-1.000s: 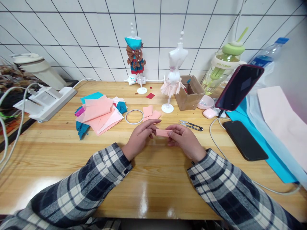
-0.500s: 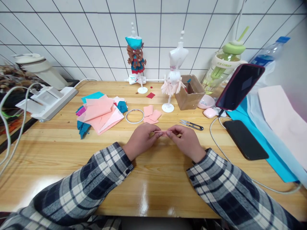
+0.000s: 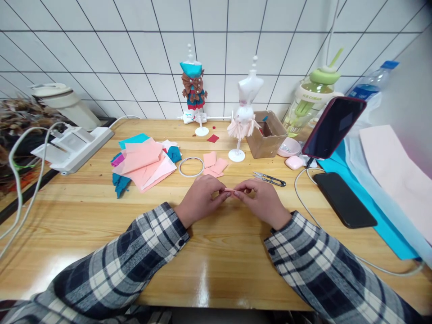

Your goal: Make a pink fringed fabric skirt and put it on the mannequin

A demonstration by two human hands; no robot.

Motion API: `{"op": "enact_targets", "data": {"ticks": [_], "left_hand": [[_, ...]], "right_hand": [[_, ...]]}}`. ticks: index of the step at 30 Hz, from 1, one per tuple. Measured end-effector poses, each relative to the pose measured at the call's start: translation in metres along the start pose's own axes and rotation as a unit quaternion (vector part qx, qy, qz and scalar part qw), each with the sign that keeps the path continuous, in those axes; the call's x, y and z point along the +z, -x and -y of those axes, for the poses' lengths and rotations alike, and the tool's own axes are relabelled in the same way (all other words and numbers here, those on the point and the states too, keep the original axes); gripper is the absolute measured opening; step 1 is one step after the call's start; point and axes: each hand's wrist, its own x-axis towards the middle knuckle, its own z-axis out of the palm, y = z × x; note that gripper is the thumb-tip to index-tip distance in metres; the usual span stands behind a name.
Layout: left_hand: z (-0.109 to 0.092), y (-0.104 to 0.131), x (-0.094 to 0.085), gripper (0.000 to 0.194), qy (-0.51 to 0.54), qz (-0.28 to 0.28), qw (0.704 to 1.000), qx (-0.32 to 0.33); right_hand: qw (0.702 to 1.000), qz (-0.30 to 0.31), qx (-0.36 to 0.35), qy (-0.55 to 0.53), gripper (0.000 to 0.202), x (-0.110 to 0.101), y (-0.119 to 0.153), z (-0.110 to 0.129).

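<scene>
One pink strip (image 3: pixel 230 190) between hands (image 3: pixel 201 198) (image 3: pixel 265 201)

White tiled wall (image 3: pixel 209 49), dark-lined; glossy wooden table (image 3: pixel 229 261).

We count in view: surface (image 3: pixel 216 252), one; upright miniature dress forms (image 3: pixel 249 91), two; loose small pink pieces (image 3: pixel 221 165), three; narrow held pink piece (image 3: pixel 230 190), one; ring (image 3: pixel 179 167), one; thread snips (image 3: pixel 275 180), one; phones (image 3: pixel 344 199), two; cardboard box (image 3: pixel 263 147), one; small bowl (image 3: pixel 295 150), one; red diamond-shaped piece (image 3: pixel 213 138), one; straw-topped bottle (image 3: pixel 312 96), one; blue-capped bottle (image 3: pixel 369 89), one; cream lidded cup (image 3: pixel 72 108), one; piles of coloured sheets (image 3: pixel 141 157), two, their overlapping layers too mixed for us to number.
</scene>
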Motion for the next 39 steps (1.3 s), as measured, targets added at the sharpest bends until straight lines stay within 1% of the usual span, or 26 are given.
{"op": "enact_targets", "data": {"ticks": [2, 3, 5, 7, 8, 10, 12, 13, 15, 17, 20, 22, 24, 27, 30, 32, 36, 38, 39], "left_hand": [[-0.006, 0.000, -0.001, 0.025, 0.051, -0.026, 0.998, -0.037], [-0.009, 0.000, -0.001, 0.029, 0.098, -0.039, 0.992, -0.067], [-0.017, 0.000, 0.001, 0.042, 0.214, -0.040, 0.967, -0.130], [-0.023, 0.000, 0.004, 0.036, 0.306, -0.026, 0.936, -0.173], [-0.024, -0.001, 0.005, 0.031, 0.335, -0.031, 0.923, -0.187], [-0.025, -0.002, 0.006, 0.026, 0.352, -0.046, 0.913, -0.202], [-0.024, -0.002, 0.006, 0.023, 0.324, -0.051, 0.922, -0.204], [-0.024, -0.002, 0.006, 0.022, 0.302, -0.045, 0.931, -0.202], [-0.023, -0.001, 0.005, 0.021, 0.259, -0.027, 0.946, -0.194], [-0.023, 0.000, 0.005, 0.020, 0.237, -0.006, 0.954, -0.183], [-0.022, 0.002, 0.007, 0.019, 0.235, 0.024, 0.955, -0.178], [-0.021, 0.003, 0.009, 0.019, 0.253, 0.036, 0.950, -0.178], [-0.020, 0.003, 0.011, 0.020, 0.296, 0.052, 0.937, -0.176], [-0.018, 0.004, 0.013, 0.020, 0.383, 0.081, 0.903, -0.177], [-0.018, 0.003, 0.012, 0.024, 0.435, 0.106, 0.877, -0.177], [-0.019, 0.002, 0.010, 0.023, 0.437, 0.118, 0.874, -0.175], [-0.019, 0.000, 0.008, 0.021, 0.395, 0.131, 0.890, -0.187], [-0.018, -0.001, 0.007, 0.021, 0.388, 0.128, 0.891, -0.197], [-0.017, -0.001, 0.007, 0.021, 0.390, 0.118, 0.890, -0.205]], "right_hand": [[0.997, -0.009, 0.059, -0.047, 0.014, 0.001, 0.000, 0.000], [0.993, -0.020, 0.084, -0.084, 0.015, 0.003, 0.000, 0.000], [0.977, -0.046, 0.114, -0.173, 0.018, 0.009, 0.001, -0.001], [0.956, -0.066, 0.121, -0.260, 0.020, 0.016, 0.003, -0.001], [0.945, -0.072, 0.124, -0.295, 0.021, 0.019, 0.004, -0.001], [0.926, -0.070, 0.133, -0.346, 0.022, 0.023, 0.005, -0.001], [0.918, -0.053, 0.136, -0.368, 0.022, 0.024, 0.006, 0.000], [0.921, -0.042, 0.133, -0.364, 0.023, 0.022, 0.006, 0.001], [0.937, -0.031, 0.122, -0.326, 0.026, 0.019, 0.006, 0.003], [0.950, -0.037, 0.115, -0.289, 0.024, 0.015, 0.005, 0.004], [0.945, -0.058, 0.120, -0.297, 0.015, 0.013, 0.005, 0.004], [0.935, -0.056, 0.125, -0.327, 0.013, 0.013, 0.005, 0.003], [0.927, -0.049, 0.134, -0.346, 0.012, 0.013, 0.004, 0.001], [0.924, -0.046, 0.146, -0.351, 0.012, 0.011, 0.002, -0.001], [0.924, -0.035, 0.148, -0.352, 0.015, 0.009, 0.001, -0.002], [0.929, -0.024, 0.144, -0.341, 0.016, 0.008, 0.001, -0.001], [0.947, -0.004, 0.137, -0.292, 0.019, 0.008, 0.000, 0.003], [0.963, 0.000, 0.114, -0.245, 0.021, 0.002, -0.002, 0.001], [0.975, -0.002, 0.090, -0.202, 0.024, -0.003, -0.003, -0.001]]}}
